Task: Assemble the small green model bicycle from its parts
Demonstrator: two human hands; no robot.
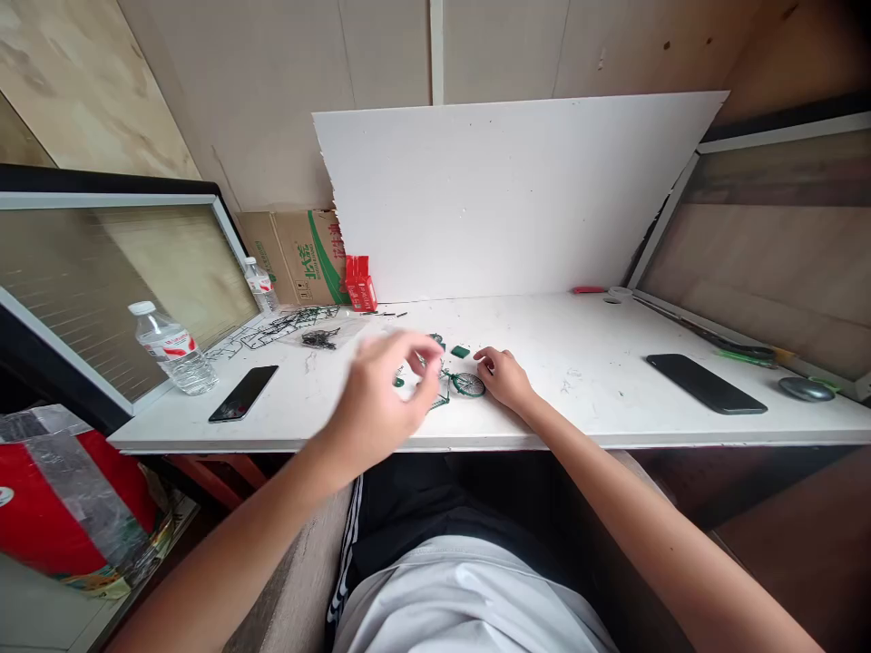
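Observation:
A small dark green model bicycle (468, 384) lies on the white table, one spoked wheel showing on its right and part of its frame behind my left hand. My left hand (381, 390) is raised over it, blurred, thumb and index finger curved together into a ring. Whether a tiny part sits between those fingertips cannot be made out. Just right of the wheel, my right hand (504, 379) rests on the table, fingers loosely bent with a gap between thumb and index. A green block-like piece (461, 352) lies behind the wheel, and a small green part (398, 382) shows through the ring of my left fingers.
At the left are black sprue frames (292, 325), a plastic bag with dark parts (319, 338), a phone (243, 394) and water bottles (173, 352). A red box (360, 284) stands behind. To the right lie a black phone-like slab (706, 384) and a mouse (807, 389).

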